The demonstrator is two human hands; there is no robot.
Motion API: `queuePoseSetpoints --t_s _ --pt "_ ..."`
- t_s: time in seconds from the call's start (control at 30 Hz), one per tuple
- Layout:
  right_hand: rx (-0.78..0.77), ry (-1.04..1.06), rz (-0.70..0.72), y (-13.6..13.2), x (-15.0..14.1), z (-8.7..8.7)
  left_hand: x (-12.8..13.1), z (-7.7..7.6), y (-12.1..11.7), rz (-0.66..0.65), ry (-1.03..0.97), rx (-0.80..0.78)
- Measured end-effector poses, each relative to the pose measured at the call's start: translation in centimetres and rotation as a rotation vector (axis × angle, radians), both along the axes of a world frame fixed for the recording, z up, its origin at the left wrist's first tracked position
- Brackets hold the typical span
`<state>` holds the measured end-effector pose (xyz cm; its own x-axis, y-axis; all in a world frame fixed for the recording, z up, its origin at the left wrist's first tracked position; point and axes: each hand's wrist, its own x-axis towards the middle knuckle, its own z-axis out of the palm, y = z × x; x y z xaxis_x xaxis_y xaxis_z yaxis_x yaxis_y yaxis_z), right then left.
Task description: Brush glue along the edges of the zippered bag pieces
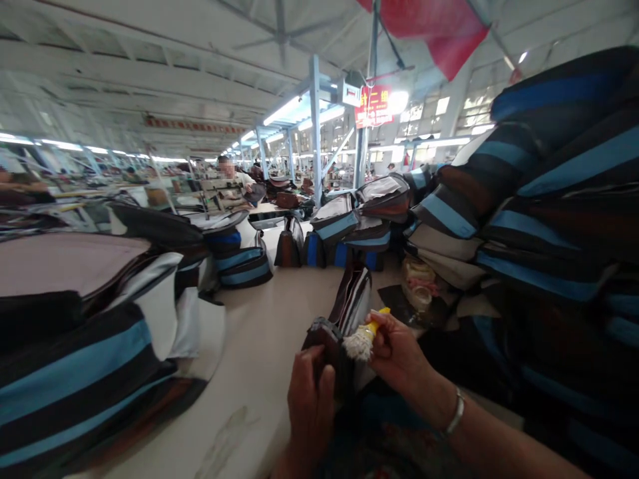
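My right hand, with a bracelet at the wrist, is closed on the yellow handle of a brush. Its pale bristles point left, close to a dark bag piece with a zipper-like edge; I cannot tell whether they touch it. My left hand grips the near end of that bag piece, fingers bent over its edge. The piece stretches away from me over the table, its far part showing light lining. Its lower side is hidden behind my hands.
Stacked black bag pieces with blue stripes rise high on the right. More striped pieces lie on the left and several at the back of the pale table. A small container sits right of centre. A co-worker is beyond.
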<state>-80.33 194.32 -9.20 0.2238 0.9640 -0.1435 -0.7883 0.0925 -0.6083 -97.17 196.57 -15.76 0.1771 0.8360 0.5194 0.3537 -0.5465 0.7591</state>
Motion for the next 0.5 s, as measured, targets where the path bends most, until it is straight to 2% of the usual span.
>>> queuePoseSetpoints --t_s 0.07,0.17,0.3,0.4,0.5 --pt "0.008 0.038 0.022 0.3 -0.6 -0.2 0.3 -0.3 -0.5 -0.007 0.0 0.066" --pt "0.018 0.047 0.034 0.2 -0.7 0.3 1.2 0.1 0.1 0.029 0.007 0.089" --pt "0.032 -0.024 -0.048 -0.5 1.1 2.9 1.7 2.3 1.8 -0.114 -0.094 0.011" --pt "0.102 -0.242 -0.259 -1.2 2.7 6.0 1.4 4.8 2.5 -0.214 -0.173 -0.086" --pt "0.239 -0.639 -0.447 -1.7 2.9 8.9 0.9 7.2 2.4 -0.276 -0.204 -0.163"
